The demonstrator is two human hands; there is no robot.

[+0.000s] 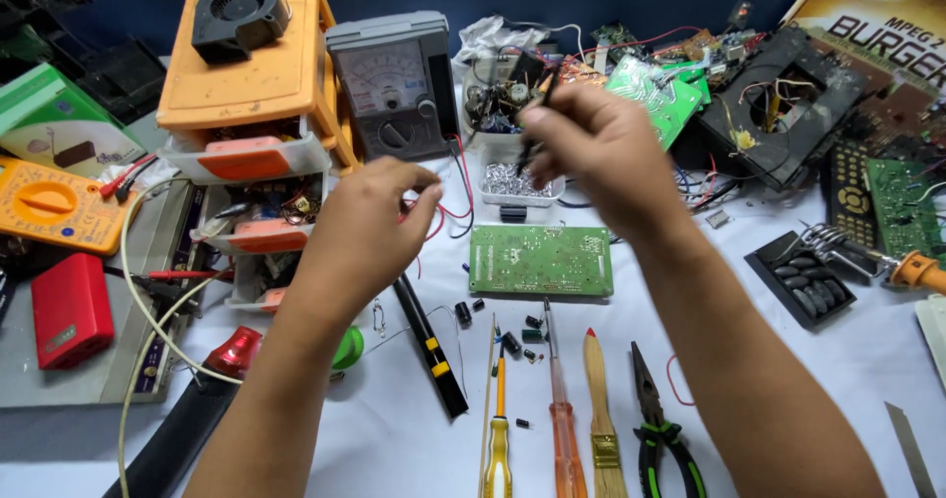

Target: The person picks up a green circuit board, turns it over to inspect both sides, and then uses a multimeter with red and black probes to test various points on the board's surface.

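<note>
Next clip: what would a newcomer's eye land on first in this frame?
Two bare hands raised over a crowded repair bench: the right hand pinches a thin dark probe, and the left hand pinches something too small to tell. Below them a green circuit board lies flat on the white table, with a row of hand tools along the near edge. A grey dial meter stands behind, beside an orange drawer unit.

A grey analogue meter with a round dial stands at the back of the white-covered bench, beside an orange plastic drawer unit topped by a black blower fan. Nearer the front lie a yellow-handled screwdriver, an orange-handled screwdriver, a wooden-handled brush and green-handled pliers side by side. A yellow multimeter and a red rectangular box lie at the far left.
</note>
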